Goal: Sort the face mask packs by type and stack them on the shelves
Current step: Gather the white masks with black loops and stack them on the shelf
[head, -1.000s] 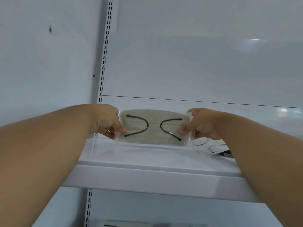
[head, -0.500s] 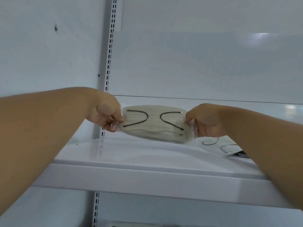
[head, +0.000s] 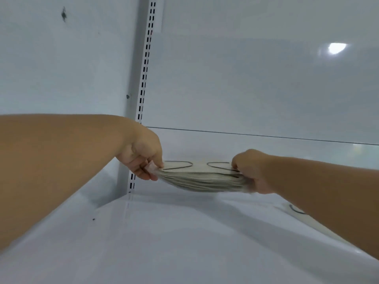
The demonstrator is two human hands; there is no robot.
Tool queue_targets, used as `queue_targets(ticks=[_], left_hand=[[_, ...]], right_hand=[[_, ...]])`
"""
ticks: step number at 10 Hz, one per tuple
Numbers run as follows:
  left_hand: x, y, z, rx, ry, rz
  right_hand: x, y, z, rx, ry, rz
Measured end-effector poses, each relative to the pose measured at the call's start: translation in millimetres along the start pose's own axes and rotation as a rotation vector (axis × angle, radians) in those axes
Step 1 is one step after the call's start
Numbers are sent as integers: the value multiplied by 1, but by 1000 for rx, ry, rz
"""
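A clear pack of beige face masks (head: pixel 202 178) with black ear loops hangs flat just above the white shelf (head: pixel 164 232), near its back left corner. My left hand (head: pixel 143 158) pinches the pack's left end between thumb and fingers. My right hand (head: pixel 252 171) grips its right end. The pack sags in the middle and casts a shadow on the shelf. Another mask pack (head: pixel 297 210) lies on the shelf at the right, mostly hidden behind my right forearm.
A slotted white upright (head: pixel 146 78) runs down the back left corner. White panels close the back and the left side. The shelf's front edge (head: pixel 365 255) shows at the lower right.
Both hands have carried the pack further in and lower over the shelf, turning it from facing me to lying flat. The view has risen above the shelf surface.
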State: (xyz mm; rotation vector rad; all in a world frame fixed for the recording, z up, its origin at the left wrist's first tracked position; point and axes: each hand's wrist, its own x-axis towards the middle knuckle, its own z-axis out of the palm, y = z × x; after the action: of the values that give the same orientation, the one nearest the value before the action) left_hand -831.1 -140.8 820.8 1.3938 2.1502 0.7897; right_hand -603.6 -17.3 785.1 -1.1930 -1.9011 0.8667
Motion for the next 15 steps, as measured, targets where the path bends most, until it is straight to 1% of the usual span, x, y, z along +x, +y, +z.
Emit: queue_targets(ticks=[1,2,3,4,5,7,8,9,10,11,12,13,14,15], left_hand=[[10,-5,5,-166,107,72],[5,-13,5,-268,129,163],[-3,-21,11,-191,77,196],[-5,-27,15,-132,54,179],[-4,-29,20,-96,32,177],[1,-30,23,-80,-29,190],[0,-29,24,-110,-57,189],[-2,-29,26,-101,-70,186],[-2,-28,28,-100,-28,175],[-1,-26,29,-91,136,165],[3,-25,29,-114,305,171],[10,-30,31,-40,366,209],[15,-32,39,190,372,205],[21,-33,43,289,356,187]], right_hand=[[12,14,5,14,43,-124],[6,15,-12,247,77,-208],[-5,19,-21,212,-16,-219],[-10,25,-22,195,-84,-148],[-14,26,-18,231,-50,-86],[-12,28,-7,189,31,-38],[-9,31,-8,238,0,28],[-13,31,-6,177,-38,18],[-12,33,-8,173,-62,-32],[-10,32,-11,128,-30,-99],[-10,26,-14,48,46,-130],[-11,23,-9,-95,51,-141],[-9,25,2,-241,-24,-75],[-3,23,8,-347,-41,-93]])
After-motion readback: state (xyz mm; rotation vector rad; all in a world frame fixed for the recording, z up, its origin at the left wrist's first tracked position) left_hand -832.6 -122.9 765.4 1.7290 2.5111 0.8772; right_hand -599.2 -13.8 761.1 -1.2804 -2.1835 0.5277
